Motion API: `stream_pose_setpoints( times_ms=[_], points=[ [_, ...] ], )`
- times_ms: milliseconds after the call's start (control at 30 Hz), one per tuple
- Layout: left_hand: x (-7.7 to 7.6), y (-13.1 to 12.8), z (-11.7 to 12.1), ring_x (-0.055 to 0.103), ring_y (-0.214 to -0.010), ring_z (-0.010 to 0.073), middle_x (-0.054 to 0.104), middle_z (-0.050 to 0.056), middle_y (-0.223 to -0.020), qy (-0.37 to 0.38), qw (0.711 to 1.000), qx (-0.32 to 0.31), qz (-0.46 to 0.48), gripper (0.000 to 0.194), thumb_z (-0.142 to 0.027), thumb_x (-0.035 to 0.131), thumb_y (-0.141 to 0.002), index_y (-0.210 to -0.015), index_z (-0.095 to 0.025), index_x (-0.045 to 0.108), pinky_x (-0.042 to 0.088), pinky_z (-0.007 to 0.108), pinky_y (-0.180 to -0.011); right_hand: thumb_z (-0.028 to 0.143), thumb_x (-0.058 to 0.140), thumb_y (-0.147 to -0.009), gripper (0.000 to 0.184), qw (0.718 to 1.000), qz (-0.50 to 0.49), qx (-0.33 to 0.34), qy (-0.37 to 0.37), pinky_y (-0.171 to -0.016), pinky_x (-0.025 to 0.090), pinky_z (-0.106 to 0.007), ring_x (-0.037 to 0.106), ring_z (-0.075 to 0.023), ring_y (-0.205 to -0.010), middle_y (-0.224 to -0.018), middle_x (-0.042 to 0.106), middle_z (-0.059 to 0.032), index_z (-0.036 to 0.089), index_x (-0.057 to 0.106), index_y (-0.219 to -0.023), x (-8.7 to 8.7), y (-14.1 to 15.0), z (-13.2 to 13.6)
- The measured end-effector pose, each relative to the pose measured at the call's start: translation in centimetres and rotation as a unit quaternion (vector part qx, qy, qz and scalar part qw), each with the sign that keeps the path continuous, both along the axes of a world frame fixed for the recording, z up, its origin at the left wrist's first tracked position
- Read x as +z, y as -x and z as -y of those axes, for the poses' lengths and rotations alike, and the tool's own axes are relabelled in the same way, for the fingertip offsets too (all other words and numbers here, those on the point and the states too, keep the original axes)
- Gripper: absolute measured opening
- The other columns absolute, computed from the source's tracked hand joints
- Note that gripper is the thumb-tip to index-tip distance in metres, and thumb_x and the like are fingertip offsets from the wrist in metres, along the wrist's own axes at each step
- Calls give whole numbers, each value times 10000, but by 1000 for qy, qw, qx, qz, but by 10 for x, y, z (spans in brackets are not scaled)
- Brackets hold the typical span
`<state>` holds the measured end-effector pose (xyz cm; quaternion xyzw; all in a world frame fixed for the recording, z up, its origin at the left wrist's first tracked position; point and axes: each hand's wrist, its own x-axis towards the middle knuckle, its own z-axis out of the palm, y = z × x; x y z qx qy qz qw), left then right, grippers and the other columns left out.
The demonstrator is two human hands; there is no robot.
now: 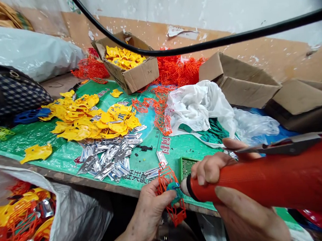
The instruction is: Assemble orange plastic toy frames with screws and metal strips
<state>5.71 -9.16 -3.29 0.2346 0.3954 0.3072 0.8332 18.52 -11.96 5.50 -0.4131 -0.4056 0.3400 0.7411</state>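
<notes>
Near the table's front edge, my left hand (pixel 147 210) is closed, thumb and fingers pinching an orange-red plastic lattice frame (pixel 178 217) with a small teal plastic piece (pixel 176 191) against it. My right hand (pixel 241 206) is wrapped round a red power screwdriver (pixel 265 181) with a metal lever (pixel 285 145) along its top. The screwdriver lies nearly level, and its tip meets the teal piece or sits just beside it; the exact contact is too small to tell. A green perforated tray (pixel 186 166) stands behind the tip.
Yellow plastic parts (pixel 79 116) and silver metal strips (pixel 111 156) are heaped left on the table. Behind stand a cardboard box (pixel 142 76) of yellow parts and orange lattice pieces (pixel 179 70). A white bag (pixel 195 104) holds dark green pieces. A black cable (pixel 216 40) crosses above.
</notes>
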Motion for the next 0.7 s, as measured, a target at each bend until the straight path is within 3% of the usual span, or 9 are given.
stream_pose_setpoints(
  times_ms=[300,533,700],
  points=[
    [-7,-1,3,572,-547,110,654,-4,-655,-28,998,-14,-54,163,-166,754,-628,-787,-149,722,500,250,-610,258,750,-781,433,1000,-4,30,-6,-664,520,-331,582,-143,-641,-718,626,37,315,566,-1169,-8,-1,3],
    [-6,-1,2,610,-575,134,705,32,-746,-14,999,-15,-49,300,-165,769,-612,-910,-149,741,522,269,-617,273,739,-805,426,999,-9,40,-2,-720,515,-335,603,-129,-672,-749,627,52,333,560,-1186,-13,-2,3],
    [-7,0,1,610,-587,136,696,37,-742,-23,999,-7,-32,273,-186,783,-626,-891,-136,737,515,254,-598,246,755,-760,512,998,-51,42,-11,-655,533,-326,602,-137,-644,-732,619,43,322,549,-1222,-9,-5,-2]
  ],
)
